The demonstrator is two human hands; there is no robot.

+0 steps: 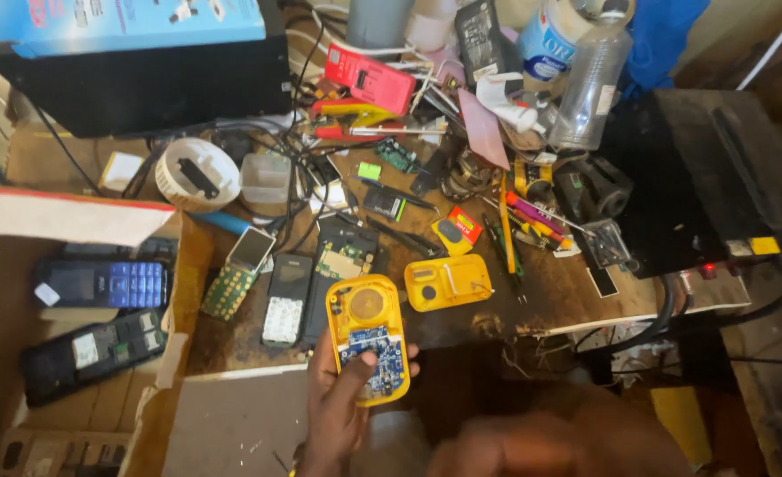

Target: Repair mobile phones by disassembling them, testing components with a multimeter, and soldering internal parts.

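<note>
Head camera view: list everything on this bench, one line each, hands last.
Opened phone shell: 1, yellow with blue circuit board, held in left hand.
Back cover: 1, yellow, on bench right of the shell.
Phone boards and keypads: about 3, green, black and white, bench centre.
Phones: 2, dark, one with blue keys, in cardboard box at left.
Round casing: 1, white, upper left.
Meter-like device: 1, red, top centre.
Plastic bottle: 1, clear, top right.
Screwdrivers: several, mixed colours, right of centre.
Left hand: holds the shell.
Right hand: blurred, bottom edge; holding nothing discernible.
</note>
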